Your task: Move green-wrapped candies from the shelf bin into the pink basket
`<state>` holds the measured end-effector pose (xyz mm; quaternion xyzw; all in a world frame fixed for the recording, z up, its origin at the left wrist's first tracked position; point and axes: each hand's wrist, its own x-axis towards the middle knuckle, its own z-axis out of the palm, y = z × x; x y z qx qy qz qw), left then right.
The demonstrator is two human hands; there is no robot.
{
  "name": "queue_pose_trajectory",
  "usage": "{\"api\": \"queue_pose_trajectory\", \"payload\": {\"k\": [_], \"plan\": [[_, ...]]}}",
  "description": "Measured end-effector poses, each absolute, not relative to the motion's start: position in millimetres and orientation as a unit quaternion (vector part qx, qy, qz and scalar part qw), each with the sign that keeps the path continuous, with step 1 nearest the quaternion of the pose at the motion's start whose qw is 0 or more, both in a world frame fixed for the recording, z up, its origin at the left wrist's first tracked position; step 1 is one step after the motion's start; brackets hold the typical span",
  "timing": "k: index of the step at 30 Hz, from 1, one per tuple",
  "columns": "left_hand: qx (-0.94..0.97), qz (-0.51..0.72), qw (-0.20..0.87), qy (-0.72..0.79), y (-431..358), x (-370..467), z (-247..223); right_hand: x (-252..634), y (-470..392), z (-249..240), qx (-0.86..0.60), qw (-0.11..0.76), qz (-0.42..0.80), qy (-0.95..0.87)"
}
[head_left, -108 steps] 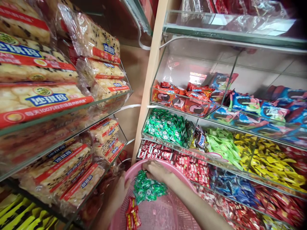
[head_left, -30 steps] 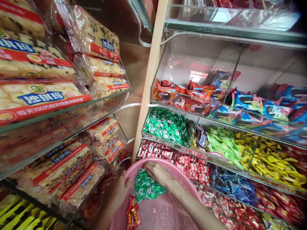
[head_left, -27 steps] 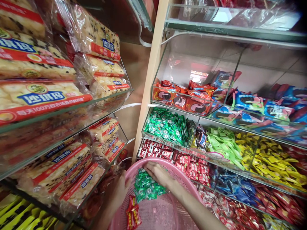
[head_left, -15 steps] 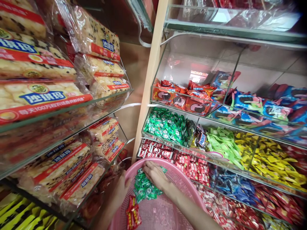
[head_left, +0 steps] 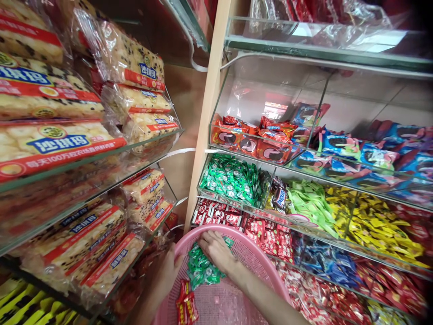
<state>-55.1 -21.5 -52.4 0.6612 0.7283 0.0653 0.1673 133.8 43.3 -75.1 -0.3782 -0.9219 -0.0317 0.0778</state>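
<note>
A pink plastic basket (head_left: 270, 266) with perforated walls is in the lower middle of the head view. My left hand (head_left: 172, 264) is closed on its left rim, thumb over the edge. Inside the basket, my right hand (head_left: 214, 248) lies over a pile of green-wrapped candies (head_left: 203, 273), its fingers curled down into them. The fingertips are hidden among the wrappers. A few red-and-yellow wrapped candies (head_left: 186, 304) lie in the basket near its left wall, apart from my right hand.
Clear shelf bins hold green candies (head_left: 233, 178), a Snickers bar (head_left: 279, 197), yellow packets (head_left: 382, 225) and red packets (head_left: 269, 234) behind and right of the basket. Glass shelves at left carry large wrapped puffed-grain cakes (head_left: 64, 140). A wooden post (head_left: 209, 90) divides the two shelf units.
My right hand's fingers have curled more into the green candies. My left hand stays on the basket rim. The view has shifted slightly.
</note>
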Motion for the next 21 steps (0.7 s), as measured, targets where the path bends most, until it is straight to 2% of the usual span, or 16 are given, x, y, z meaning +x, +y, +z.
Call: {"api": "queue_pose_trajectory", "payload": {"k": [5, 9, 12, 14, 17, 19, 21], "plan": [[0.661, 0.047, 0.174, 0.728, -19.8, -55.8, -51.4, 141.1, 33.9, -49.3, -0.372, 0.139, -0.017, -0.918], [0.664, 0.058, 0.179, 0.724, -18.8, -56.7, -52.9, 158.4, 39.0, 9.0, -0.341, 0.237, -0.028, -0.909], [0.662, 0.065, 0.173, 0.726, -18.7, -56.7, -53.9, 176.4, 62.0, 56.6, -0.388, 0.298, -0.065, -0.870], [0.662, 0.059, 0.173, 0.727, -18.9, -56.2, -53.2, 186.9, 81.9, 79.7, -0.455, 0.276, -0.096, -0.841], [0.659, 0.053, 0.176, 0.729, -18.9, -55.7, -52.8, 194.4, 106.1, 97.4, -0.563, 0.160, -0.129, -0.801], [0.655, 0.056, 0.175, 0.733, -18.2, -56.1, -55.1, 194.2, 114.0, 101.1, -0.591, 0.089, -0.132, -0.791], [0.655, 0.062, 0.175, 0.733, -17.1, -57.2, -59.5, 192.4, 115.9, 102.1, -0.594, 0.058, -0.136, -0.791]]}}
